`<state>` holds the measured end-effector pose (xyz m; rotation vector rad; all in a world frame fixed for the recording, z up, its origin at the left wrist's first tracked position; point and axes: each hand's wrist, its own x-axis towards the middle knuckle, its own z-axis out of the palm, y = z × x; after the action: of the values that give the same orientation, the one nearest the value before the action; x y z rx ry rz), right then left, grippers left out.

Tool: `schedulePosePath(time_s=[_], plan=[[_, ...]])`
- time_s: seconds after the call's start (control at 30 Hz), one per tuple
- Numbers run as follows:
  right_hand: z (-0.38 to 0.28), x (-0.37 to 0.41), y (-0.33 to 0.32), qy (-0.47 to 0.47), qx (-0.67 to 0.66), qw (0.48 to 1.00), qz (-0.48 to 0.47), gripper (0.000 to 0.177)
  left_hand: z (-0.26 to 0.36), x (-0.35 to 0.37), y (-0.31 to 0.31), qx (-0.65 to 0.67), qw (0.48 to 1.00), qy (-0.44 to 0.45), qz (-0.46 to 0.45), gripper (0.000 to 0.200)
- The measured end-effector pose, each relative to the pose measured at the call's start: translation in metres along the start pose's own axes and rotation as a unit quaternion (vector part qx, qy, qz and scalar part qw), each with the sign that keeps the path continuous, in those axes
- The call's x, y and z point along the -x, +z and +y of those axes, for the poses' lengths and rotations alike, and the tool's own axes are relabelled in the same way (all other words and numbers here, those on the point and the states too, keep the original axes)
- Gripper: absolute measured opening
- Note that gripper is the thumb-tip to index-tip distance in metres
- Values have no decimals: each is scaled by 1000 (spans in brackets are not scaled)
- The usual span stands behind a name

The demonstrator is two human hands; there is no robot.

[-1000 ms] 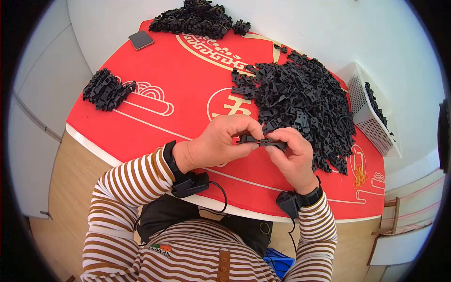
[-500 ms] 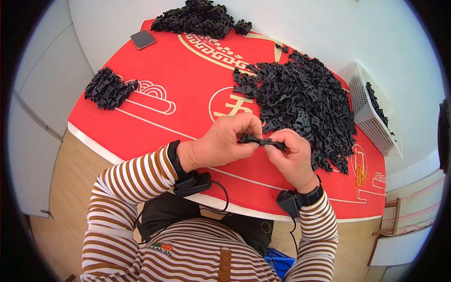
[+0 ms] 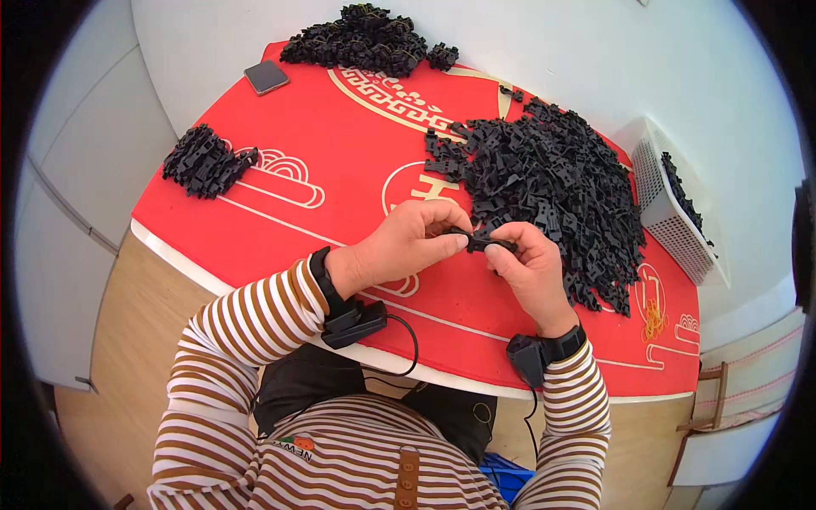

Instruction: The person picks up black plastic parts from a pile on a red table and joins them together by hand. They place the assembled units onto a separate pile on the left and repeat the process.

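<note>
Black clip [image 3: 482, 241] pinched between both hands [image 3: 472, 255], fingertips meeting.

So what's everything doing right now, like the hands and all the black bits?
left hand: pinching the black piece
right hand: pinching its other end
black piece: held between both hands
big pile: loose heap on red mat
phone: lying flat
basket: holds black parts

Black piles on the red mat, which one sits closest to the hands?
The biggest pile, just beyond the right hand; the far pile and the left pile lie well away.
</note>
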<state>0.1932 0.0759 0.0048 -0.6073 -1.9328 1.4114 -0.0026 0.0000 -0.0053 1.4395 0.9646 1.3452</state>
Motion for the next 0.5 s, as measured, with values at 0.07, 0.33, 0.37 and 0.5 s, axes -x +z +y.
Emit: schedulePosePath(time_s=[0.07, 0.33, 0.37, 0.5], plan=[[-2, 0, 0, 21, -4, 1000, -4, 15, 0, -1, -2, -53, 999, -5, 8, 16], [1, -1, 2, -15, -5, 1000, 24, 9, 1, 1, 0, 17, 999, -37, 29, 14], [2, -1, 1, -19, 9, 1000, 19, 8, 1, 2, 1, 34, 998, -45, 37, 14], [5, -1, 0, -56, 73, 996, 14, 7, 1, 0, 0, 14, 999, -43, 27, 5]])
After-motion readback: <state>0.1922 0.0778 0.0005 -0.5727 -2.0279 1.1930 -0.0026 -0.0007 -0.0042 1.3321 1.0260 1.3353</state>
